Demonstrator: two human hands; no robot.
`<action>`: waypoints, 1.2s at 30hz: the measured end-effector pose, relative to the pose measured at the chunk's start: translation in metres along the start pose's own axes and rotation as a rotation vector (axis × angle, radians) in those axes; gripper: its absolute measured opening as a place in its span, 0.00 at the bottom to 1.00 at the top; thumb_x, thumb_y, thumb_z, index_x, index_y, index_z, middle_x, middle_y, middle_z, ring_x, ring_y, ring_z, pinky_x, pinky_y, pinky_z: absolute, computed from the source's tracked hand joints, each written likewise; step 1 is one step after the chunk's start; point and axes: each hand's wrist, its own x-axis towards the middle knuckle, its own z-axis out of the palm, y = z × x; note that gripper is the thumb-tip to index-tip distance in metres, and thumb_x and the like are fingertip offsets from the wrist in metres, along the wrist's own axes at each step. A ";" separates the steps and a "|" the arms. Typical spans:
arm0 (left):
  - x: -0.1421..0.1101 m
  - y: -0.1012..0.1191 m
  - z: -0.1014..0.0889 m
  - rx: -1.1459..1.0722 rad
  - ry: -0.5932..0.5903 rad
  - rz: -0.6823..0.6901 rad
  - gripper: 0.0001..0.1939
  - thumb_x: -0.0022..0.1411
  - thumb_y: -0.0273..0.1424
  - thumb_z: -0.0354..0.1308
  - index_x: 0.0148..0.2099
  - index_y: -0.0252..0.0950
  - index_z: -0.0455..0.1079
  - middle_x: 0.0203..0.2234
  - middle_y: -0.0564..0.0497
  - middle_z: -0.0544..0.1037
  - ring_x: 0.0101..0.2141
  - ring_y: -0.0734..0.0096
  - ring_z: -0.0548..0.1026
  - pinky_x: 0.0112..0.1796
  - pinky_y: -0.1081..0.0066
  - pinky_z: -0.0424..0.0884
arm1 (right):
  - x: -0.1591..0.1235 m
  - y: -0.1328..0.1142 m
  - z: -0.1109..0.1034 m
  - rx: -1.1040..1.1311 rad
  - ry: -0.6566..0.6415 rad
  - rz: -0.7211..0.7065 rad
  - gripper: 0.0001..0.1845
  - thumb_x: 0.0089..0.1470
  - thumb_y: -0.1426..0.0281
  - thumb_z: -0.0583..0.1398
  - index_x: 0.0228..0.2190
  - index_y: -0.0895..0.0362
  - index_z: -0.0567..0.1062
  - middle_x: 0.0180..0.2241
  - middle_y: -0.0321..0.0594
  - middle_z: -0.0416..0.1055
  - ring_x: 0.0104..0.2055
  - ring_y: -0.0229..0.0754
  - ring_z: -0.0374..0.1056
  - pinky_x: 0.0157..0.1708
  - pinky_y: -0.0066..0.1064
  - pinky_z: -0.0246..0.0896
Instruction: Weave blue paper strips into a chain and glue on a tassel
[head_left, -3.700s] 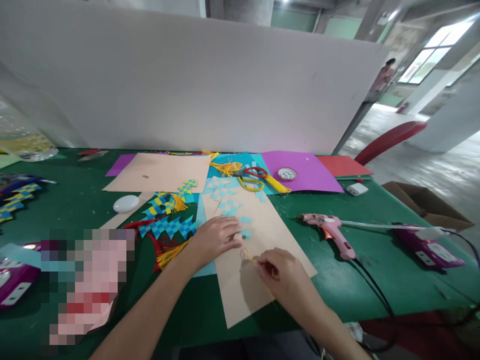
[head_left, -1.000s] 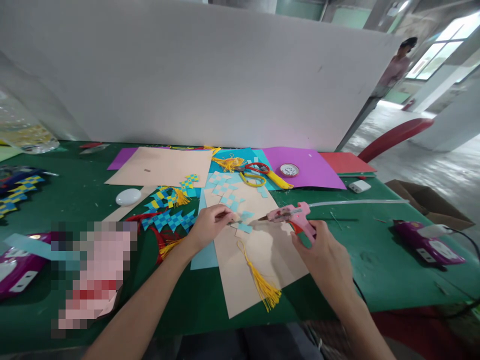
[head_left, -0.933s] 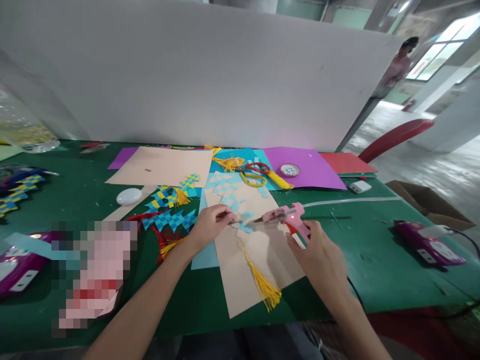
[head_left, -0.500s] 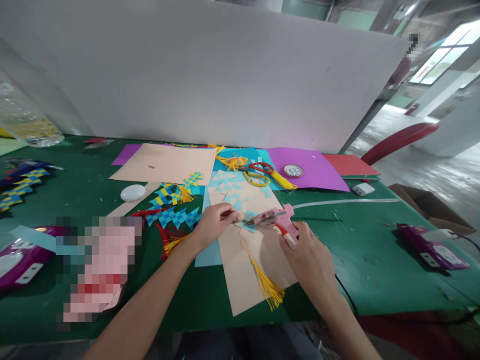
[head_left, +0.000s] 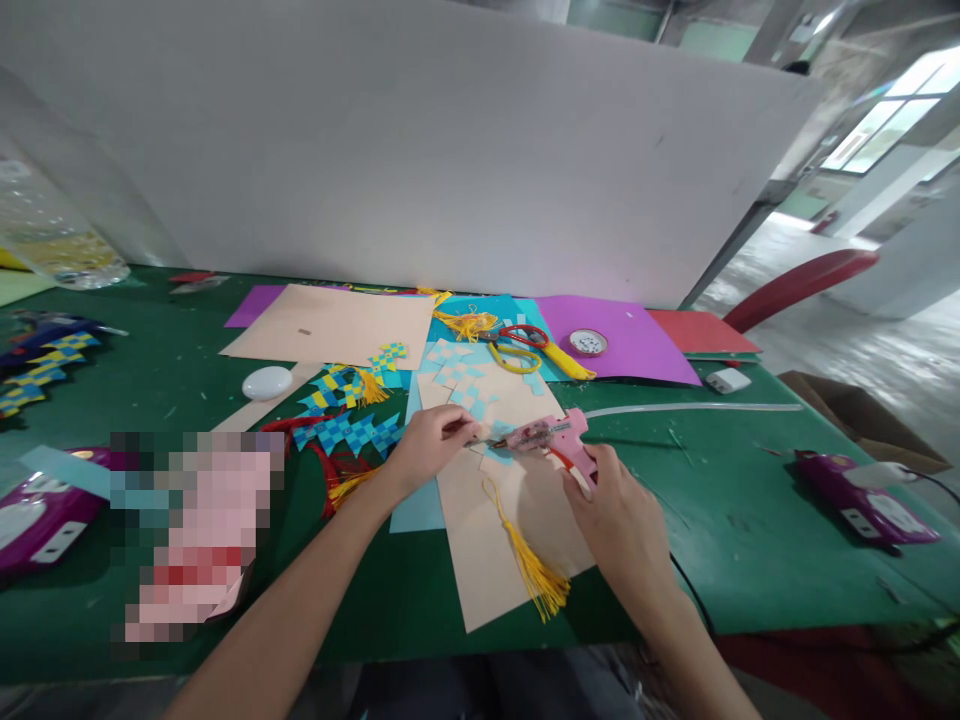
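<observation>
Glue gun: pink, the glue gun [head_left: 553, 442] sits gripped in your right hand [head_left: 619, 505], fingers wrapped round its handle, nozzle pointing left at the weave.
Weave: the pale blue paper weave [head_left: 496, 443] lies on the tan sheet, its near end just under the nozzle tip.
Left hand: your left hand [head_left: 431, 445] pinches the edge of the weave, thumb and fingertips closed on it, knuckles resting on the sheet.
Tan sheet: the tan sheet [head_left: 487, 560] lies slantwise on the green table [head_left: 750, 540], its near corner close to the table's edge.
Tassel: a yellow tassel [head_left: 529, 560] lies loose on the sheet, between your two forearms, its loop just below the weave.
Glue stick: a clear glue stick [head_left: 690, 408] juts from the gun's back, running right over the table.
Behind: scissors [head_left: 517, 345] with red and yellow handles rest on blue paper, and a purple sheet [head_left: 637, 350] lies just right of them.
Left: blue-and-yellow woven pieces [head_left: 349, 420] lie near your left wrist.
</observation>
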 end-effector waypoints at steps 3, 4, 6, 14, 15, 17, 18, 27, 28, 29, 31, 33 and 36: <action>0.000 -0.001 0.000 -0.015 -0.003 0.009 0.12 0.61 0.37 0.52 0.31 0.36 0.72 0.29 0.51 0.77 0.31 0.70 0.74 0.35 0.72 0.72 | -0.001 0.002 0.000 0.005 -0.003 -0.004 0.11 0.58 0.63 0.52 0.39 0.56 0.65 0.32 0.45 0.74 0.31 0.47 0.72 0.26 0.30 0.56; 0.000 -0.001 0.000 -0.018 -0.005 0.010 0.13 0.61 0.37 0.51 0.31 0.36 0.72 0.29 0.51 0.77 0.31 0.70 0.74 0.35 0.72 0.72 | -0.001 0.002 0.000 0.005 -0.003 -0.002 0.11 0.58 0.63 0.52 0.39 0.56 0.65 0.32 0.45 0.74 0.31 0.47 0.71 0.26 0.30 0.55; 0.000 -0.002 0.001 -0.014 -0.004 0.010 0.12 0.61 0.37 0.52 0.31 0.36 0.72 0.29 0.50 0.77 0.31 0.69 0.74 0.35 0.72 0.72 | -0.001 0.001 -0.001 0.000 0.003 0.001 0.11 0.58 0.63 0.52 0.39 0.56 0.65 0.31 0.44 0.74 0.30 0.47 0.71 0.26 0.30 0.55; 0.000 0.001 0.000 0.001 0.008 0.008 0.11 0.60 0.35 0.52 0.31 0.36 0.71 0.28 0.52 0.77 0.31 0.71 0.75 0.34 0.74 0.71 | -0.001 -0.002 0.001 0.029 0.010 0.008 0.12 0.56 0.62 0.54 0.40 0.55 0.65 0.36 0.45 0.74 0.33 0.46 0.71 0.27 0.30 0.56; 0.000 0.001 0.000 -0.002 0.008 0.006 0.11 0.60 0.35 0.52 0.31 0.36 0.72 0.29 0.52 0.77 0.31 0.71 0.75 0.34 0.74 0.71 | -0.001 -0.002 0.001 0.028 0.004 0.009 0.12 0.56 0.62 0.54 0.40 0.55 0.65 0.37 0.44 0.74 0.33 0.46 0.71 0.27 0.30 0.56; 0.000 0.001 0.000 -0.012 0.009 -0.003 0.10 0.60 0.35 0.53 0.31 0.36 0.72 0.29 0.51 0.77 0.31 0.71 0.75 0.34 0.74 0.71 | -0.001 0.000 0.000 0.015 -0.010 0.016 0.12 0.56 0.62 0.55 0.40 0.55 0.65 0.37 0.44 0.74 0.32 0.47 0.71 0.27 0.31 0.56; 0.000 0.001 0.000 -0.017 0.008 -0.006 0.10 0.60 0.34 0.53 0.31 0.36 0.72 0.29 0.51 0.77 0.31 0.71 0.75 0.34 0.74 0.71 | -0.001 0.001 0.000 0.005 -0.015 0.024 0.12 0.56 0.62 0.55 0.40 0.55 0.65 0.36 0.44 0.74 0.32 0.47 0.71 0.27 0.31 0.56; 0.000 0.001 0.001 -0.014 0.015 0.003 0.10 0.60 0.34 0.53 0.31 0.35 0.72 0.29 0.51 0.77 0.31 0.71 0.75 0.34 0.75 0.71 | -0.003 -0.001 -0.002 0.024 -0.042 0.038 0.11 0.56 0.63 0.55 0.40 0.55 0.65 0.36 0.44 0.74 0.32 0.46 0.72 0.26 0.30 0.55; 0.000 0.001 0.001 -0.012 0.015 0.002 0.10 0.60 0.34 0.53 0.31 0.36 0.72 0.29 0.51 0.77 0.31 0.71 0.75 0.34 0.75 0.71 | -0.003 0.000 -0.003 0.012 -0.054 0.050 0.11 0.55 0.63 0.55 0.39 0.55 0.65 0.35 0.43 0.74 0.32 0.46 0.72 0.26 0.30 0.55; 0.000 0.001 0.001 -0.013 0.016 -0.002 0.10 0.60 0.34 0.53 0.31 0.36 0.72 0.29 0.51 0.77 0.31 0.71 0.75 0.34 0.75 0.71 | -0.003 0.000 -0.003 0.002 -0.063 0.064 0.11 0.55 0.63 0.55 0.39 0.55 0.65 0.34 0.42 0.74 0.31 0.46 0.72 0.26 0.30 0.54; 0.000 0.001 0.001 -0.019 0.014 -0.012 0.10 0.60 0.34 0.53 0.31 0.35 0.72 0.29 0.51 0.77 0.31 0.71 0.75 0.34 0.75 0.71 | -0.002 0.000 -0.003 -0.005 -0.067 0.097 0.11 0.55 0.63 0.56 0.39 0.55 0.65 0.33 0.41 0.73 0.31 0.46 0.72 0.25 0.29 0.54; 0.000 0.000 0.001 -0.028 0.011 -0.020 0.10 0.60 0.34 0.53 0.31 0.35 0.72 0.28 0.51 0.77 0.31 0.71 0.75 0.34 0.75 0.71 | -0.001 -0.001 -0.002 0.005 -0.064 0.118 0.11 0.55 0.64 0.56 0.39 0.55 0.65 0.34 0.42 0.74 0.32 0.46 0.72 0.27 0.29 0.55; 0.001 -0.001 0.002 -0.034 0.006 -0.015 0.11 0.60 0.34 0.52 0.31 0.35 0.72 0.29 0.51 0.77 0.31 0.71 0.75 0.35 0.75 0.71 | 0.000 -0.003 -0.001 0.022 -0.083 0.105 0.11 0.55 0.64 0.56 0.39 0.55 0.64 0.36 0.42 0.74 0.34 0.46 0.72 0.28 0.30 0.55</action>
